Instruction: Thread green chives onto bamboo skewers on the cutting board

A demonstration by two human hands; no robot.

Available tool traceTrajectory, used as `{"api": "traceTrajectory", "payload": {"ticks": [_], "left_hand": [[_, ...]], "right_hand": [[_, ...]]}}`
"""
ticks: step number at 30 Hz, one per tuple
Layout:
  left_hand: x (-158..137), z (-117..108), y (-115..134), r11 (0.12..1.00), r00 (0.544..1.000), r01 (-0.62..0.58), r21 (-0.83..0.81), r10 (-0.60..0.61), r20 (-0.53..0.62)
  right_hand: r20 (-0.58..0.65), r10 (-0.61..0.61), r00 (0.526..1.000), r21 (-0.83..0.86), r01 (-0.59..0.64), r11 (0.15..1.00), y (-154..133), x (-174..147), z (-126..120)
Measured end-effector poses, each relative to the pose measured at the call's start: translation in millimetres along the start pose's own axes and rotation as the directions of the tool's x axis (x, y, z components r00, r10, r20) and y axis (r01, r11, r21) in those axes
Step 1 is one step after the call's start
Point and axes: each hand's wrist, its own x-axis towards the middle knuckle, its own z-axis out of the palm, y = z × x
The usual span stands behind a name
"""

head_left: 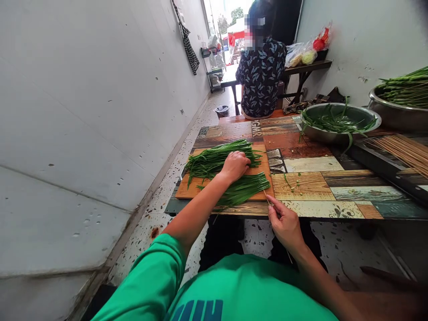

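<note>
On a wooden cutting board (pixel 185 191) lie two bunches of garlic chives, a thicker far bunch (pixel 214 157) and a near bunch (pixel 244 189) with its cut ends facing right. My left hand (pixel 236 166) rests at the right end of the far bunch, fingers curled down onto the stems; its fingertips are partly hidden. At the table's front edge, my right hand (pixel 284 223) pinches a thin bamboo skewer (pixel 265 195). The skewer's tip reaches the cut ends of the near bunch, and its other end shows below the hand.
A metal bowl (pixel 341 133) of loose chives stands at the back right, beside a pot (pixel 397 111) of bundled greens. A large knife (pixel 384 167) and a bundle of bamboo skewers (pixel 406 154) lie on the right. A person (pixel 262 78) sits beyond the table, back turned.
</note>
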Motion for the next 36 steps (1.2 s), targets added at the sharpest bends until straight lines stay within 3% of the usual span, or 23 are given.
{"api": "traceTrajectory", "payload": {"ticks": [4, 14, 21, 30, 36], "left_hand": [[-4, 0, -1, 1.0, 0.999, 0.008, 0.0, -0.008, -0.04], [-3, -2, 1, 1.0, 1.0, -0.002, 0.002, 0.002, -0.017], [-2, 4, 3, 0.968, 0.998, -0.024, -0.25, 0.01, -0.056], [3, 9, 1, 0.967, 0.997, 0.047, -0.252, -0.029, 0.071], [5, 8, -1, 0.964, 0.996, 0.023, -0.264, 0.001, 0.089]], "right_hand": [[0.005, 0.002, 1.0, 0.022, -0.002, 1.0, 0, 0, 0], [-0.003, -0.011, 1.0, 0.022, 0.011, 1.0, 2, 1, 1], [0.004, -0.009, 1.0, 0.032, 0.009, 0.999, 1, -1, 0], [0.014, 0.001, 1.0, 0.034, -0.001, 0.999, 2, -2, 0], [0.001, -0.012, 1.0, 0.009, 0.012, 1.0, 1, -2, -1]]}}
